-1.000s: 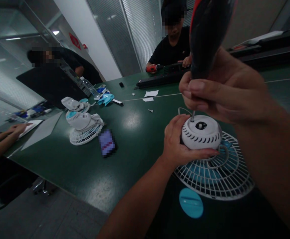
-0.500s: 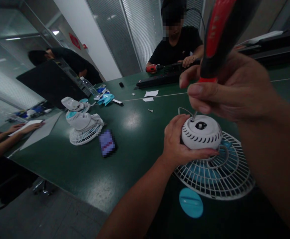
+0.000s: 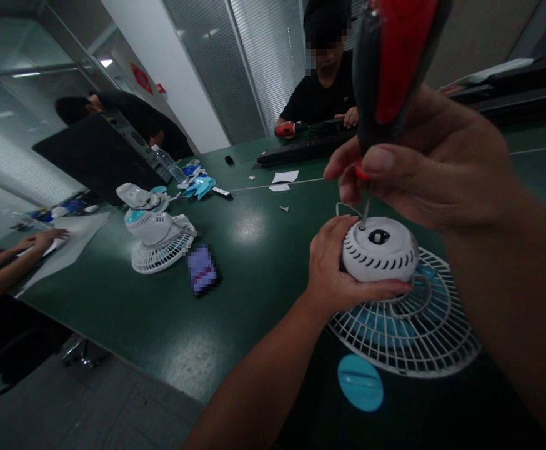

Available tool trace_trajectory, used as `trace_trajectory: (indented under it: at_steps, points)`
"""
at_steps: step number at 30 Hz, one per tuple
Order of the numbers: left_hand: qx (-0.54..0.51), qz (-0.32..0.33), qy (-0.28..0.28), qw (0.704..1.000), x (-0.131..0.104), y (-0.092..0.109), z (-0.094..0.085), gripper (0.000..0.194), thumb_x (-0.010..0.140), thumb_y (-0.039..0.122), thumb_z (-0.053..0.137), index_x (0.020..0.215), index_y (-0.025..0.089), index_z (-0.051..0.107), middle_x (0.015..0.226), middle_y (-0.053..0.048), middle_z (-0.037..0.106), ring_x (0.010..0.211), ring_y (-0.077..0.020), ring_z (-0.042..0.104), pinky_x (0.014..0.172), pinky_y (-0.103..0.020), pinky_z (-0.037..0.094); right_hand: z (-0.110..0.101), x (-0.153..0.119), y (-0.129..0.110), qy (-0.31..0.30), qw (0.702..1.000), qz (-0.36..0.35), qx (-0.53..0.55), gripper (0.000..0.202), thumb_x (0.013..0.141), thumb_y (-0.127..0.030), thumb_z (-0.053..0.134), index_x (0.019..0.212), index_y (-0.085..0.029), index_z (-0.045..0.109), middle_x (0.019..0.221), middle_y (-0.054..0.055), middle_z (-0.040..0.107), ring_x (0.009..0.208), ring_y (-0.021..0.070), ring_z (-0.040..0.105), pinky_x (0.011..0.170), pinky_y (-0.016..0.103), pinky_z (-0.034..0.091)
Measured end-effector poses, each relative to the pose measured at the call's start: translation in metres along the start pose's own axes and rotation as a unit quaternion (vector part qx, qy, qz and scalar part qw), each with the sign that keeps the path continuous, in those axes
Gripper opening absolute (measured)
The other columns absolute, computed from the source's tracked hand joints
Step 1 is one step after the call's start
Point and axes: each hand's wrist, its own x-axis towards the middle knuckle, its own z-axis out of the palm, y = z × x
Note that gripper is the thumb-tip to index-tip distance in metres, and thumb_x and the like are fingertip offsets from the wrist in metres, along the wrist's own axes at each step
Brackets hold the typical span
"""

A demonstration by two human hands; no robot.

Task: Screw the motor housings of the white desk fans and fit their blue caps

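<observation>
The right hand [image 3: 436, 165] grips a red-and-black screwdriver [image 3: 402, 65]; the left hand [image 3: 330, 259] clasps a round white plastic fan housing [image 3: 380, 256]. Screwdriving seems underway; the next move likely calls for steady twisting.

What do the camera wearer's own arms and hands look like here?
The left hand and right hand are ungloved, with no ring showing. The left forearm and right forearm are bare as far as visible: no sleeve, watch, bracelet or marking shows.

3 fans [image 3: 380, 267], 1 screwdriver [image 3: 397, 69], 1 red drill [image 3: 285, 129], 1 phone [image 3: 202, 270], 3 co-workers [image 3: 317, 94]
</observation>
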Motion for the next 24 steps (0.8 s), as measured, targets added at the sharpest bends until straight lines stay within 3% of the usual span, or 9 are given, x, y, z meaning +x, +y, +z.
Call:
trace_trajectory:
  at_steps: [3,5,8,11,13,16,19,22,24]
  points:
    - [-0.006,-0.015,-0.006,1.000,-0.0022,-0.0016,0.0009,0.115,0.050,0.078,0.088,0.142,0.024,0.046,0.134,-0.014,0.064,0.123,-0.0360,0.065,0.106,-0.059,0.055,0.0010,0.0026,0.0004,0.027,0.999,-0.012,-0.018,0.040,0.073,-0.027,0.089,0.094,-0.026,0.055,0.082,-0.006,0.066,0.053,0.0087,0.055,0.042,0.025,0.040]
    - [-0.012,-0.014,-0.004,1.000,-0.0038,-0.0028,0.0020,0.115,0.051,0.076,0.090,0.143,0.024,0.046,0.135,-0.015,0.063,0.125,-0.0362,0.064,0.107,-0.060,0.054,0.0010,0.0040,-0.0008,0.040,0.999,-0.006,0.010,0.041,0.073,-0.030,0.090,0.097,-0.028,0.058,0.083,-0.005,0.063,0.054,0.0062,0.048,0.039,0.023,0.031]
    - [-0.013,-0.009,0.002,1.000,-0.0050,-0.0040,0.0034,0.114,0.052,0.075,0.089,0.144,0.025,0.046,0.134,-0.014,0.064,0.124,-0.0360,0.064,0.106,-0.061,0.054,-0.0013,0.0045,-0.0040,0.022,0.996,0.055,0.066,0.043,0.073,-0.048,0.089,0.102,-0.024,0.068,0.083,-0.002,0.062,0.058,0.0065,0.048,0.043,0.022,0.034]
    - [-0.017,0.004,0.016,1.000,-0.0044,-0.0040,0.0035,0.112,0.053,0.077,0.088,0.143,0.024,0.047,0.133,-0.014,0.065,0.122,-0.0354,0.065,0.105,-0.060,0.055,-0.0044,0.0033,-0.0073,-0.007,0.992,0.101,0.081,0.045,0.075,-0.050,0.087,0.104,-0.020,0.073,0.090,0.000,0.069,0.055,0.0053,0.051,0.045,0.023,0.038]
    - [-0.021,0.008,0.019,1.000,-0.0037,-0.0035,0.0030,0.110,0.054,0.076,0.089,0.142,0.024,0.048,0.132,-0.014,0.065,0.121,-0.0347,0.065,0.104,-0.059,0.056,-0.0051,0.0022,-0.0080,-0.021,0.994,0.091,0.057,0.039,0.077,-0.047,0.087,0.101,-0.021,0.070,0.089,0.001,0.073,0.057,0.0067,0.057,0.048,0.022,0.042]
    - [-0.019,-0.012,0.006,1.000,-0.0028,-0.0026,0.0019,0.112,0.053,0.076,0.089,0.142,0.024,0.047,0.134,-0.014,0.064,0.123,-0.0355,0.064,0.106,-0.061,0.054,-0.0029,0.0009,-0.0050,-0.015,1.000,0.020,-0.008,0.033,0.080,-0.040,0.086,0.094,-0.021,0.062,0.082,0.001,0.073,0.064,0.0129,0.066,0.054,0.027,0.052]
    - [-0.016,-0.009,-0.002,1.000,-0.0022,-0.0022,0.0016,0.113,0.052,0.080,0.087,0.142,0.024,0.047,0.133,-0.014,0.064,0.123,-0.0355,0.064,0.107,-0.061,0.054,0.0016,0.0010,-0.0002,0.037,0.998,-0.052,-0.026,0.032,0.078,-0.030,0.085,0.095,-0.023,0.058,0.076,-0.003,0.068,0.056,0.0126,0.063,0.045,0.028,0.047]
    - [-0.015,0.011,0.024,1.000,-0.0024,-0.0024,0.0028,0.109,0.057,0.083,0.082,0.142,0.024,0.049,0.131,-0.014,0.066,0.120,-0.0343,0.066,0.103,-0.059,0.057,0.0042,0.0021,0.0002,0.050,0.998,-0.037,-0.004,0.034,0.079,-0.029,0.084,0.096,-0.027,0.055,0.071,-0.007,0.060,0.049,0.0071,0.047,0.038,0.024,0.032]
    - [-0.016,0.014,0.037,0.999,-0.0029,-0.0025,0.0038,0.107,0.059,0.084,0.080,0.142,0.024,0.050,0.131,-0.014,0.066,0.120,-0.0342,0.066,0.103,-0.058,0.057,0.0035,0.0028,-0.0019,0.017,1.000,0.010,0.024,0.037,0.079,-0.038,0.084,0.100,-0.027,0.056,0.073,-0.006,0.058,0.053,0.0075,0.048,0.041,0.022,0.032]
